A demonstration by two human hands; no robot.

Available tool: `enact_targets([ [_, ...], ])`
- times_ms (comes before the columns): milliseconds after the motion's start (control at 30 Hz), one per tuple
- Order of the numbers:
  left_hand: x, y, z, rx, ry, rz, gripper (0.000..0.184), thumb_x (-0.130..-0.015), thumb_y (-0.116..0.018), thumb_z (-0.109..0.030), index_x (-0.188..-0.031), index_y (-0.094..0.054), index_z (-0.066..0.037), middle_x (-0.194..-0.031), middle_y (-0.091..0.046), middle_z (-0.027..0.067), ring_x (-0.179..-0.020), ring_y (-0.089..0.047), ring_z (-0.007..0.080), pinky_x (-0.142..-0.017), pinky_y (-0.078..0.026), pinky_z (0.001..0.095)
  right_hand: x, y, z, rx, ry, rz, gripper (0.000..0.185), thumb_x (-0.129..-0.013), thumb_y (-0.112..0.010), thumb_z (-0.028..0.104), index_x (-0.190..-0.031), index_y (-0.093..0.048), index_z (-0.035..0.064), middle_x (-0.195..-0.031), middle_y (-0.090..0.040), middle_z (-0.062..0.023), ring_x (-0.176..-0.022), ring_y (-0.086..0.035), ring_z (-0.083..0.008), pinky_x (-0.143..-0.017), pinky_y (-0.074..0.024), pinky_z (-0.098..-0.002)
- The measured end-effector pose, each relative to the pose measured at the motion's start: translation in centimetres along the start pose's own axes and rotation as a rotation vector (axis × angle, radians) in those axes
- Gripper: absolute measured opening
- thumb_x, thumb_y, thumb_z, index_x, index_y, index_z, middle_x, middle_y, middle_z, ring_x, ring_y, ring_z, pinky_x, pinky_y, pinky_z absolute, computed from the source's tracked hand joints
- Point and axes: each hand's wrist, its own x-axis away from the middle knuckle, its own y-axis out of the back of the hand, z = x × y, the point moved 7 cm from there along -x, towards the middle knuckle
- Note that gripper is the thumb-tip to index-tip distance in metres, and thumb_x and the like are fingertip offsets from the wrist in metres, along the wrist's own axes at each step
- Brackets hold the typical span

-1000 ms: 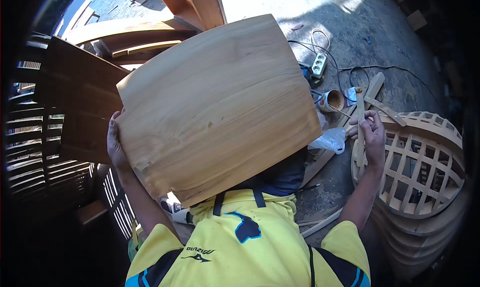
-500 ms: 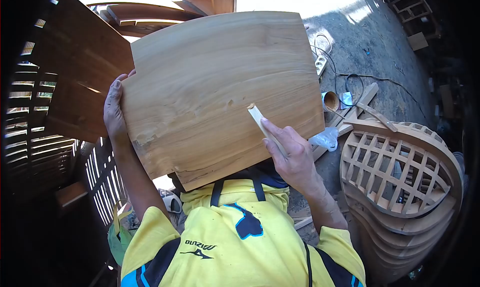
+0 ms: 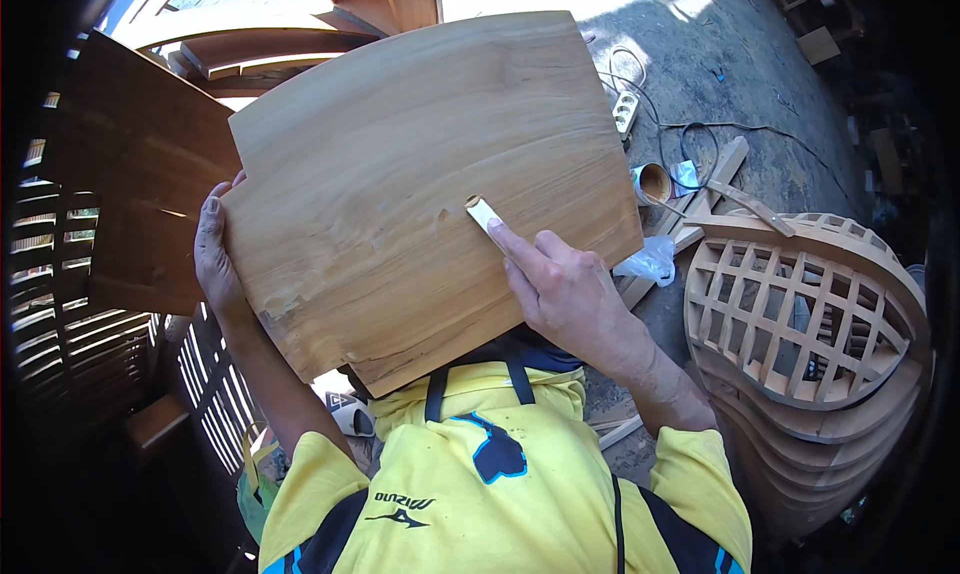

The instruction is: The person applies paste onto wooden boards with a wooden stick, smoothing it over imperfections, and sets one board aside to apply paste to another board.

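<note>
A broad light-brown wooden panel (image 3: 400, 124) with a curved far edge and a notched near-left corner lies tilted across my lap. My left hand (image 3: 215, 249) is closed around its left edge, the thumb on top and the other fingers mostly hidden beneath. In my right hand (image 3: 570, 284) is a flat pale wooden stick (image 3: 484, 214), the index finger stretched along it. A dab of brown paste (image 3: 473, 201) sits on the stick's tip, which is over the panel's middle; whether it touches is unclear. Small rough patches show on the panel nearby and at its lower left.
To the right stands a curved wooden lattice frame (image 3: 800, 314). Near it are a can with brown contents (image 3: 654, 183), a plastic bag (image 3: 652, 261) and wooden strips (image 3: 722, 174). A power strip (image 3: 624, 114) and cables lie on the floor. Dark boards (image 3: 150, 174) lean at left.
My right hand has moved slightly left and covers more of the stick, closer to its tip. The panel has shifted left in view and turned a little. My left hand keeps its hold.
</note>
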Motion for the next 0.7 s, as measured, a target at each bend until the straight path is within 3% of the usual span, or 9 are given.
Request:
enact_targets([
  [333, -0.5, 1.0, 0.4, -0.013, 0.002, -0.022, 0.040, -0.113, -0.049, -0.030, -0.138, -0.053, 0.002, -0.144, -0.062, 0.0202, -0.129, -0.062, 0.0283, -0.111, -0.052, 0.0432, 0.5, 1.1, -2.1, -0.035, -0.010, -0.062, 0.046, -0.097, -0.067, 0.006, -0.143, -0.061, 0.0037, -0.079, -0.059, -0.0139, -0.066, -0.066, -0.0310, -0.060, -0.0556, -0.0430],
  [567, -0.5, 0.7, 0.4, -0.045, 0.014, -0.028, 0.042, -0.113, -0.049, -0.032, -0.137, -0.052, 0.003, -0.146, -0.060, 0.0235, -0.133, -0.060, 0.0298, -0.114, -0.049, 0.0435, 0.5, 1.0, -3.4, -0.038, -0.015, -0.099, 0.046, -0.097, -0.067, 0.007, -0.143, -0.061, 0.0052, -0.079, -0.058, -0.0133, -0.066, -0.066, -0.0320, -0.060, -0.0552, -0.0442],
  [700, -0.6, 1.4, 0.5, -0.029, 0.000, -0.006, 0.041, -0.113, -0.049, -0.031, -0.136, -0.054, 0.003, -0.145, -0.061, 0.0228, -0.131, -0.061, 0.0294, -0.113, -0.050, 0.0437, 0.7, 1.3, -4.0, 0.020, 0.005, 0.039, 0.051, -0.097, -0.065, 0.009, -0.147, -0.057, 0.0068, -0.087, -0.057, -0.0133, -0.071, -0.069, -0.0316, -0.064, -0.0605, -0.0420],
])
